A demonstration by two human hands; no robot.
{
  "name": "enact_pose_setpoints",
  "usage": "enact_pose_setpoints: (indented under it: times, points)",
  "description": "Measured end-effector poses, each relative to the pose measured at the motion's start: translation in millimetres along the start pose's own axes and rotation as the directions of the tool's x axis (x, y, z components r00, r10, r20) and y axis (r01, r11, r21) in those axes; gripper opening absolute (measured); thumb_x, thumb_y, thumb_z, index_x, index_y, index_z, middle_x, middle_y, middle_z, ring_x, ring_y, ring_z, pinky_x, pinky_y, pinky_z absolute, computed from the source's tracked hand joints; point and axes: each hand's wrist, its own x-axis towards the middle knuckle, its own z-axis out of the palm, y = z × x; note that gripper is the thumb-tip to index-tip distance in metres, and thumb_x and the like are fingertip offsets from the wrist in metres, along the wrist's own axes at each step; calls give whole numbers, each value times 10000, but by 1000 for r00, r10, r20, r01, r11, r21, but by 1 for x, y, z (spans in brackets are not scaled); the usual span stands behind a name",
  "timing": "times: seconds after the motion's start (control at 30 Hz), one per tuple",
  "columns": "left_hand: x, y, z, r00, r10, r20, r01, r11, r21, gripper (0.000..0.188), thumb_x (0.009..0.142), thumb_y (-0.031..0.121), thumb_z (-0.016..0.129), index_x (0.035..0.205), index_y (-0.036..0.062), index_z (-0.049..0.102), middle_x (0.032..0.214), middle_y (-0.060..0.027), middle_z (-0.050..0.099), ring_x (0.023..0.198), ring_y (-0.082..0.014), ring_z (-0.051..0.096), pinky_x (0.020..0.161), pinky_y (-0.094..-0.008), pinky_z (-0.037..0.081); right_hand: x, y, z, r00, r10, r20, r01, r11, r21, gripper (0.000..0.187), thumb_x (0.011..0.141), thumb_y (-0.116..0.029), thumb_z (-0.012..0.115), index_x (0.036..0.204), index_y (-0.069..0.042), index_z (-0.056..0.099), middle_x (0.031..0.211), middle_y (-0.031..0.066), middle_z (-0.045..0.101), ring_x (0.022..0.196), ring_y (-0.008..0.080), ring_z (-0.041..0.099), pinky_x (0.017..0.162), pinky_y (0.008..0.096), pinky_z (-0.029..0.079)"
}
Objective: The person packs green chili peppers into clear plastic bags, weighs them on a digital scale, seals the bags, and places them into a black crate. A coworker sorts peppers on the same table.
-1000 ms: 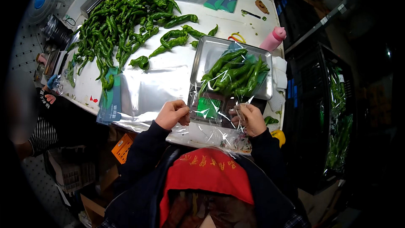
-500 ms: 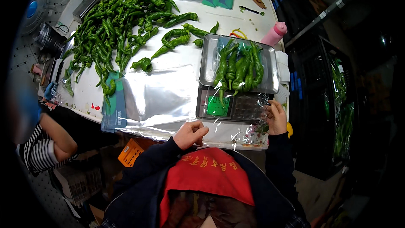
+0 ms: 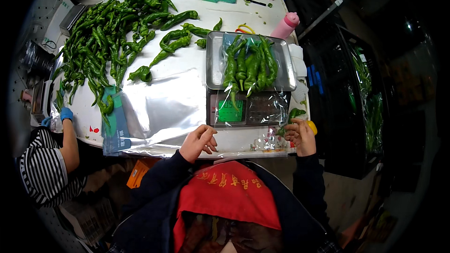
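Note:
Green peppers (image 3: pixel 253 68) lie side by side in a clear plastic bag (image 3: pixel 268 107) on the steel pan (image 3: pixel 216 72) of a digital scale (image 3: pixel 251 122). The bag's loose end hangs over the lit green display (image 3: pixel 229 111) and the keypad. Below the scale's left corner, my left hand (image 3: pixel 198 143) hovers near the table edge, empty, with its fingers loosely bent and apart. My right hand (image 3: pixel 302 137) is at the scale's lower right, fingers half curled and apart, beside a small green pepper (image 3: pixel 295 113). I see nothing in its grip.
A large heap of green peppers (image 3: pixel 98 42) covers the table's left. Flat clear bags (image 3: pixel 164 107) with teal printing lie left of the scale. A pink bottle (image 3: pixel 285 26) and scissors (image 3: pixel 245 29) are behind it. A co-worker's blue-gloved hand (image 3: pixel 66 114) is at far left; black crates (image 3: pixel 347 98) stand right.
The view has shifted, so the table appears further left. My right hand has drawn away from the scale's corner and the bag. My left fingers have loosened. The co-worker's gloved hand has moved rightward.

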Motion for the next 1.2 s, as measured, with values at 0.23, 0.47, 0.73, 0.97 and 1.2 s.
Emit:
enact_pose_setpoints:
  times: [0.23, 0.47, 0.73, 0.97, 1.2]
  points:
    - [23, 7, 18, 998, 49, -43, -50, 998, -37, 272, 902, 213, 606, 747, -9, 591, 640, -53, 574, 541, -124, 551, 552, -271, 481, 8, 12, 27, 970, 192, 150, -202, 978, 48, 149, 888, -176, 645, 848, -35, 618, 741, 43, 630, 597, 101, 587, 497, 228, 453]
    - [9, -7, 11, 997, 17, -76, -28, 988, -150, 189, 910, 151, 567, 770, 35, 516, 605, -62, 540, 537, -165, 553, 526, -291, 460, -11, 27, 25, 962, 212, 172, -248, 942, 225, 135, 908, -160, 640, 824, -76, 577, 654, -3, 555, 532, 76, 513, 464, 216, 384]
    - [-15, 5, 10, 983, -105, 148, 105, 994, 5, 212, 921, 194, 598, 878, -12, 625, 751, -51, 616, 656, -125, 593, 623, -258, 492, -41, 13, -2, 974, -227, -17, 191, 854, -485, 123, 878, -111, 642, 815, -9, 616, 676, 30, 598, 597, 86, 531, 553, 244, 418]
    - [-45, 14, 15, 980, -169, 106, 152, 977, 151, 217, 918, 182, 597, 890, -14, 686, 673, 4, 593, 569, -43, 482, 530, -201, 368, -72, -54, 90, 823, -539, 180, 540, 644, -541, 39, 820, 7, 620, 845, 36, 613, 770, 100, 621, 702, 172, 611, 639, 279, 468]
    - [-50, -6, 8, 976, -90, 199, 70, 992, 106, 208, 929, 137, 585, 1011, -17, 697, 789, -17, 661, 699, -41, 555, 635, -201, 456, -68, -8, 160, 666, -371, 647, 727, 518, -451, 103, 790, -41, 635, 885, -5, 620, 848, 139, 591, 828, 337, 579, 720, 393, 474]
